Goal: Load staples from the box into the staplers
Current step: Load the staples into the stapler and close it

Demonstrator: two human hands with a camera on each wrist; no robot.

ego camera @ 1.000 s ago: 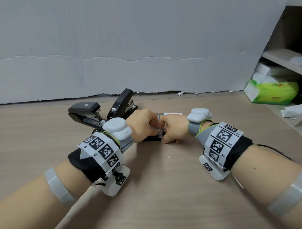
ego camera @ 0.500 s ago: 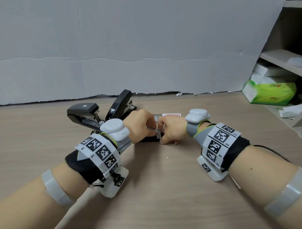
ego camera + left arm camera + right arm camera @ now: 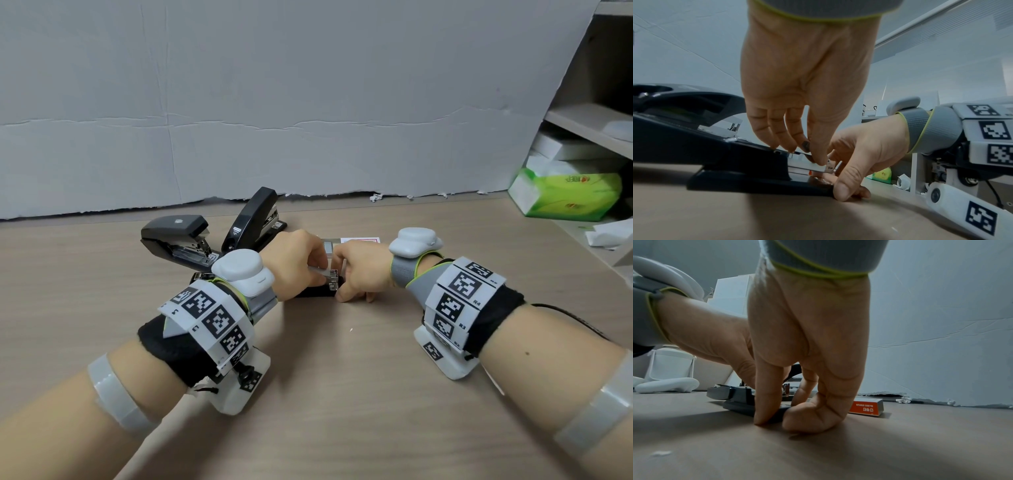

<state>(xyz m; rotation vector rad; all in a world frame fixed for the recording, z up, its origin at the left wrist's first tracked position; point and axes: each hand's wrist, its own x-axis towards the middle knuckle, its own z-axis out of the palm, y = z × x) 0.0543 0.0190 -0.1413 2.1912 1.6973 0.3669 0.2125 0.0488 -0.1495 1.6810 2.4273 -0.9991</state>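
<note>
A strip of staples (image 3: 816,168) sits at the front of a low black stapler (image 3: 748,164) lying flat near the middle of the table (image 3: 325,394). The left hand (image 3: 294,263) pinches the strip between thumb and curled fingers (image 3: 774,138), holding it at the stapler's metal channel. The right hand (image 3: 363,270) braces the stapler's front end, thumb tip down on the table and the other fingers curled against the base.

Compared with half a second and one second ago, almost nothing has shifted: both hands remain locked together over the same stapler, and the strip stays at the same spot. This suggests slow, careful seating of the staples rather than a finished load; whether the strip is fully in the channel cannot be told.

Behind the hands, toward the far edge, the orange staple box (image 3: 866,407) lies just beyond the right hand. Two more black staplers wait to the far left, one hinged open (image 3: 178,243), the other propped up steeply (image 3: 253,219). A green tissue pack (image 3: 565,198) rests by the shelf (image 3: 582,123) at the far right corner.
</note>
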